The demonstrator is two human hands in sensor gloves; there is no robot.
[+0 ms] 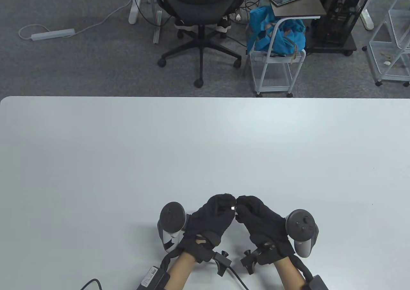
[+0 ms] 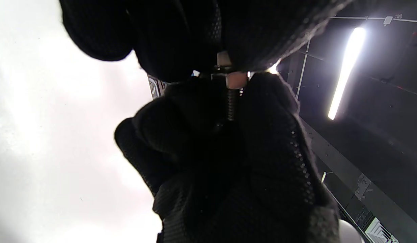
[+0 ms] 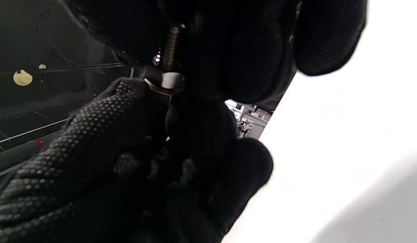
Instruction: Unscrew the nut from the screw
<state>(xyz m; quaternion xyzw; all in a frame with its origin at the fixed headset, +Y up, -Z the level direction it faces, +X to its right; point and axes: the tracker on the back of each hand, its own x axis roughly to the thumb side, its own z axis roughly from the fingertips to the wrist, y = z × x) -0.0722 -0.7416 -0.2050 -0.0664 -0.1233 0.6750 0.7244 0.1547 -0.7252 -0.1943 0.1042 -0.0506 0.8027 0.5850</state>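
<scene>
Both gloved hands meet above the white table near its front edge. A small silver nut sits between their fingertips. My left hand pinches the nut, which also shows in the left wrist view and the right wrist view. My right hand grips the screw, whose threaded shaft shows in the left wrist view and the right wrist view. The nut is on the thread. The screw's head is hidden in the right hand's fingers.
The hands are held a little above the table, about a hand's length from its front edge. Beyond the table's far edge stand an office chair and a white cart with a blue bag on the floor.
</scene>
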